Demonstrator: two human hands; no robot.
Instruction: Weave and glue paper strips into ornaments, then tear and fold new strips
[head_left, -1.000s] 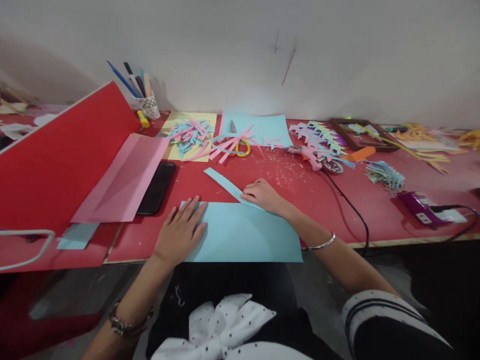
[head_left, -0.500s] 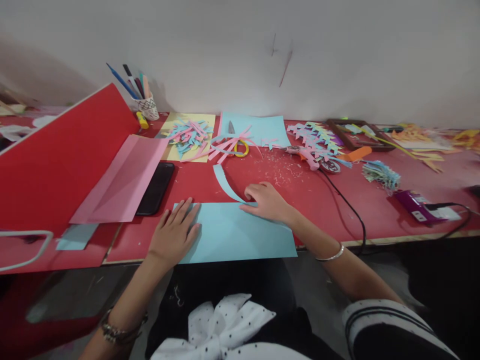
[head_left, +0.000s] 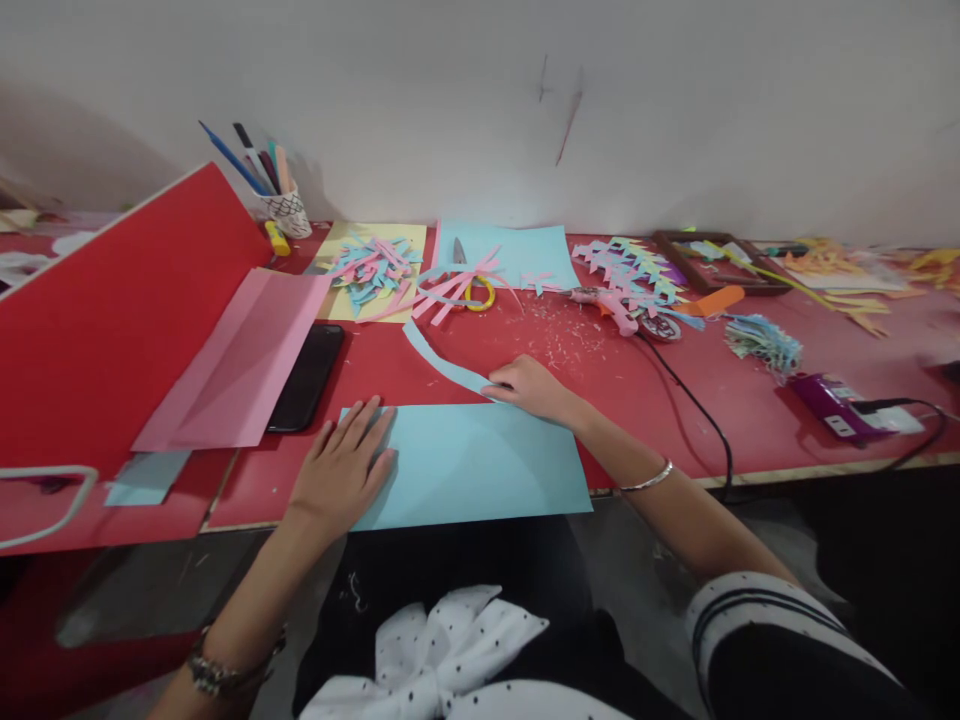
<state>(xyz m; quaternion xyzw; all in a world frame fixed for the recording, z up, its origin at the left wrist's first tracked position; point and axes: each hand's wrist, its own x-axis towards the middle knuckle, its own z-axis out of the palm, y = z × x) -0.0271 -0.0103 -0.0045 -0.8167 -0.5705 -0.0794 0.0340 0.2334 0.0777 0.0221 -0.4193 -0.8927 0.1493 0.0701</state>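
A light blue sheet of paper (head_left: pixel 480 465) lies at the table's front edge, slightly overhanging it. My left hand (head_left: pixel 337 465) rests flat on its left end with the fingers stretched out. At the sheet's far edge, my right hand (head_left: pixel 529 388) pinches a curved light blue paper strip (head_left: pixel 439 362) between thumb and fingers. The strip's free end reaches left and back over the red table. Whether the strip is still joined to the sheet is hidden by my right hand.
Behind lie cut paper pieces (head_left: pixel 375 270), yellow-handled scissors (head_left: pixel 480 292) and a pink glue gun (head_left: pixel 611 308) with a black cord. To the left are a black phone (head_left: pixel 307 380), pink paper (head_left: pixel 232 370) and a tilted red board (head_left: pixel 127 320). A purple box (head_left: pixel 840 408) stands right.
The strip has swung left and its free end now lies further out from the sheet. My right hand has shifted only slightly; the left hand stays on the sheet.
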